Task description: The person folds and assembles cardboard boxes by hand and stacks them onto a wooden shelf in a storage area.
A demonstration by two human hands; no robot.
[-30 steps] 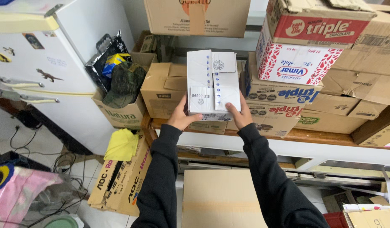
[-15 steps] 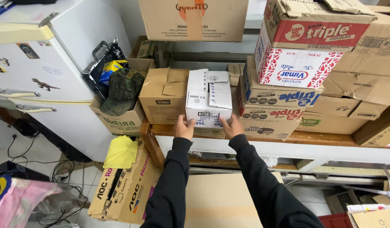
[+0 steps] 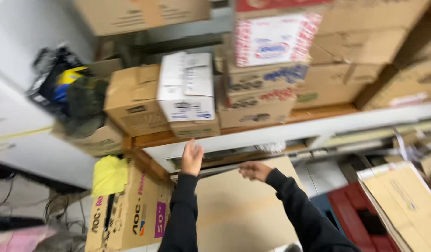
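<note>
The white carton sits placed on the shelf at upper centre between brown boxes, and both hands, left and right, hang open and empty below it, so placement appears complete.

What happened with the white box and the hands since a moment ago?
Both hands let go of the white box, which now sits on a brown carton on the shelf. The left hand and right hand dropped below the shelf, empty. The stacked cartons beside it stayed put.
</note>
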